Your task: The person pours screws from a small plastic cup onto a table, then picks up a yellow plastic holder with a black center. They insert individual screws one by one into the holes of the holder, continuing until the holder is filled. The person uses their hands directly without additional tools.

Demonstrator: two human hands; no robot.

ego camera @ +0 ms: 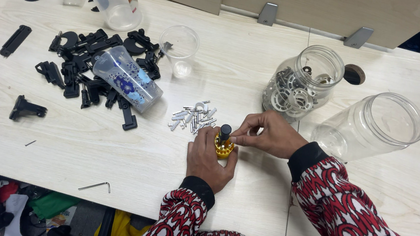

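My left hand [207, 158] wraps around a small yellow round bit holder [224, 148] standing on the table. A black handle [225, 132] rises upright from its top. My right hand [268, 133] pinches the yellow holder at its right side, fingertips touching near the black handle. Just beyond my hands lies a small pile of white wall plugs and screws [194, 117]. Both sleeves are red, white and black patterned.
A heap of black plastic parts [87, 64] spreads at the left with a printed clear cup [126, 78] lying on it. An empty small cup [179, 49] stands behind. A jar of white rings [300, 86] and an empty jar [371, 126] lie right. A hex key [95, 185] sits near the front edge.
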